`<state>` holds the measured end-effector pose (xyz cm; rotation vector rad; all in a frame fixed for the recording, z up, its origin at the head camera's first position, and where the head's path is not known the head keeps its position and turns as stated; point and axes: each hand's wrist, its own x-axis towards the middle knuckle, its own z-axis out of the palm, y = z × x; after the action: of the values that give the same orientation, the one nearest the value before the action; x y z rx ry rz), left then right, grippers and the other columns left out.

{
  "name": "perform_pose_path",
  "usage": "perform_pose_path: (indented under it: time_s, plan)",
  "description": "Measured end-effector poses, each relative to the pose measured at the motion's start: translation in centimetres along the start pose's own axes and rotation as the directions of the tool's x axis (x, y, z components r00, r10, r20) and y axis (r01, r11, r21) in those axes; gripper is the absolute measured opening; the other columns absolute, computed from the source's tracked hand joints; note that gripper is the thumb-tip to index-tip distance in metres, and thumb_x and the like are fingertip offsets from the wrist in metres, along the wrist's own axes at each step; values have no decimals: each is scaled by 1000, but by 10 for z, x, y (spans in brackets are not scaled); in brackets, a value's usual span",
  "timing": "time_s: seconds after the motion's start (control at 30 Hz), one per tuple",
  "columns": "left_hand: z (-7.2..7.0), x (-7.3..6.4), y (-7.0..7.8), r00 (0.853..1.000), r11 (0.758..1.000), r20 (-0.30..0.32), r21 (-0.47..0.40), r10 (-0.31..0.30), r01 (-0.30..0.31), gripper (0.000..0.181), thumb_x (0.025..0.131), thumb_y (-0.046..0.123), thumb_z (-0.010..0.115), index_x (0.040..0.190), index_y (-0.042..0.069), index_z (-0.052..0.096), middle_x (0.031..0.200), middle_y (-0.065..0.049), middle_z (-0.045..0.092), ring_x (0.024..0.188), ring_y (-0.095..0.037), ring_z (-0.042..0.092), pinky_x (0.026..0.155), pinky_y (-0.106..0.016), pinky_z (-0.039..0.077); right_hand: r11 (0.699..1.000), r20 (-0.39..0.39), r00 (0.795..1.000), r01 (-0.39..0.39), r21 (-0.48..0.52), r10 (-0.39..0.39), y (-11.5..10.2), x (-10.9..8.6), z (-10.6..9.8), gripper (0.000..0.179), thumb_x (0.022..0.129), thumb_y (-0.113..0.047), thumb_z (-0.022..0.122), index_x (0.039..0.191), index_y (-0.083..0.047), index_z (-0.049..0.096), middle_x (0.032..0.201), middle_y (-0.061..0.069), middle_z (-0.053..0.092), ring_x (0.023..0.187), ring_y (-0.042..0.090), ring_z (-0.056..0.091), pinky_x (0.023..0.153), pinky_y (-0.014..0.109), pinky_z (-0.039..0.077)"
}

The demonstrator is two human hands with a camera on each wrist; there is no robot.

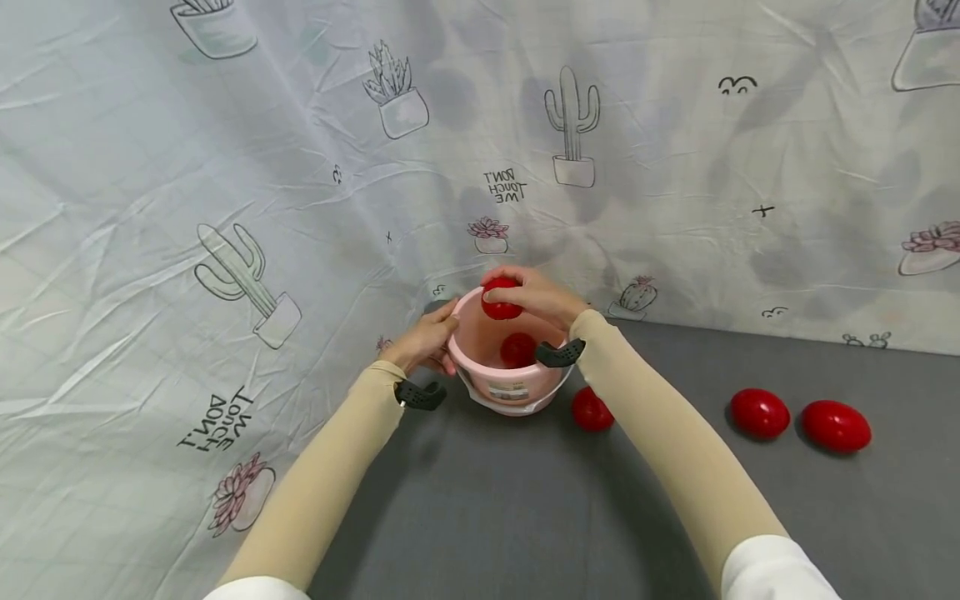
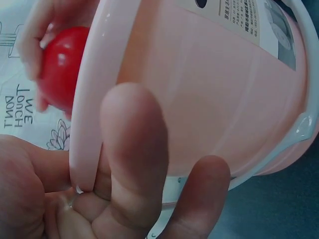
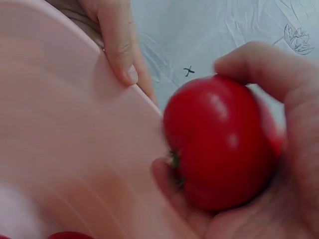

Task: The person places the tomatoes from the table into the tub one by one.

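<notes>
A pink bucket (image 1: 536, 385) with a white handle stands on the grey table, its mouth tilted a little in the head view. My left hand (image 1: 426, 340) grips its left rim, with the thumb over the edge and the fingers along the outside wall. Over the bucket's far side, my right hand (image 1: 546, 297) holds a red tomato (image 3: 219, 144) between thumb and fingers; its green stem end faces the bucket wall in the right wrist view. Another tomato (image 1: 517, 350) lies inside the bucket. Just right of the bucket, beside my right forearm, sits one more tomato (image 1: 591, 410).
Two more tomatoes, one rounder (image 1: 760, 413) and one longer (image 1: 836, 426), lie side by side on the grey table (image 1: 517, 508) at the right. A pale cloth (image 1: 660, 192) printed with cacti hangs behind and along the left, close to the bucket.
</notes>
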<state>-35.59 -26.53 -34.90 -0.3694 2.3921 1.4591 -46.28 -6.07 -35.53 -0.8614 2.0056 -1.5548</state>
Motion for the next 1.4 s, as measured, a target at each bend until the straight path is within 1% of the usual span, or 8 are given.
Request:
perform_pose_path:
  time_s: [0.17, 0.33, 0.47, 0.63, 0.77, 1.03, 1.27, 1.4]
  plan:
    - [0, -1, 0, 1000, 1000, 1, 16, -1, 1, 57, 111, 37, 35, 163, 38, 12, 67, -7, 58, 47, -14, 62, 57, -31, 54, 992, 64, 997, -33, -123, 42, 2, 3, 2, 44, 93, -31, 69, 133, -16, 59, 130, 6, 62, 120, 27, 57, 100, 40, 53]
    - [0, -4, 0, 1000, 1000, -3, 21, 5, -5, 56, 111, 37, 34, 163, 37, 12, 67, -7, 58, 47, -14, 62, 56, -31, 54, 987, 107, 988, -95, -131, 109, 4, 4, 4, 45, 92, -28, 70, 133, -15, 57, 130, 7, 62, 119, 27, 57, 102, 41, 52]
    - [0, -2, 0, 1000, 1000, -7, 17, 12, -12, 57, 111, 36, 34, 164, 36, 13, 65, -6, 58, 46, -14, 61, 54, -30, 54, 988, 154, 977, -139, -63, 147, 5, 5, 7, 43, 92, -23, 70, 132, -13, 57, 131, 11, 61, 118, 27, 58, 107, 47, 50]
    - [-1, 1, -1, 1000, 1000, -8, 10, 16, -16, 57, 111, 35, 34, 164, 36, 12, 62, -6, 56, 44, -13, 60, 55, -32, 55, 975, 275, 948, -197, 102, 163, 10, 6, 10, 46, 95, -15, 64, 138, -9, 50, 143, 21, 50, 121, 28, 51, 117, 60, 35]
    - [-1, 1, -2, 1000, 1000, -2, -7, 20, -20, 57, 111, 34, 33, 164, 36, 12, 59, -6, 55, 42, -13, 58, 55, -33, 57, 974, 322, 931, -211, 83, 174, 13, 7, 10, 50, 94, -14, 63, 140, -8, 45, 145, 21, 47, 122, 26, 49, 118, 58, 34]
    - [-1, 3, -2, 1000, 1000, 2, -23, 14, -14, 56, 111, 33, 34, 163, 37, 12, 60, -7, 55, 42, -13, 58, 55, -34, 58, 990, 232, 964, -140, 24, 131, 11, 6, 9, 53, 90, -30, 72, 138, -16, 55, 143, 13, 54, 136, 38, 48, 115, 56, 39]
    - [-1, 2, 0, 1000, 1000, -7, -15, 2, -2, 56, 112, 34, 33, 163, 38, 13, 62, -6, 54, 43, -12, 58, 51, -30, 55, 993, 208, 971, -117, -26, 120, 9, 5, 7, 60, 86, -37, 76, 140, -19, 55, 143, 11, 54, 137, 40, 48, 116, 60, 37]
    - [1, 3, -2, 1000, 1000, -10, -17, 14, -14, 55, 112, 35, 33, 163, 37, 13, 62, -5, 55, 43, -12, 58, 52, -29, 55, 991, 185, 975, -129, 19, 123, 8, 4, 6, 56, 91, -37, 73, 141, -20, 54, 143, 8, 55, 137, 38, 49, 117, 59, 37]
